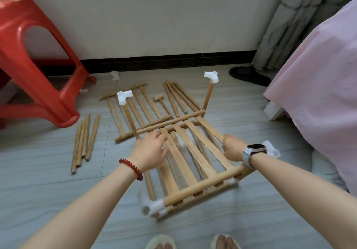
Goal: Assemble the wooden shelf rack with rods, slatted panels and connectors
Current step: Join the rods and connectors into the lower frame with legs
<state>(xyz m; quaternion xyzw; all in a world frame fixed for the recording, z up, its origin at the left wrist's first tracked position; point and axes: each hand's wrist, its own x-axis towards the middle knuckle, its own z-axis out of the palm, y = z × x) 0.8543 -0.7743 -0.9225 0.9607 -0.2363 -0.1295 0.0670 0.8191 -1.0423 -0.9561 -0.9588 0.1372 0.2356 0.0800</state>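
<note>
Slatted panel [195,152] gripped from both sides, tilted above the floor [48,191]. Left hand [149,149] fingers [160,136] curled over the slats near the far rail; right hand [231,149] fingers clenched on the outer slat's edge. Held so, probably to steady the half-built frame while seating rails into white corner connectors [152,207]. Further out: loose rods [85,138], second panel [127,111], small wooden mallet [161,100], red plastic stool [36,63].
</note>
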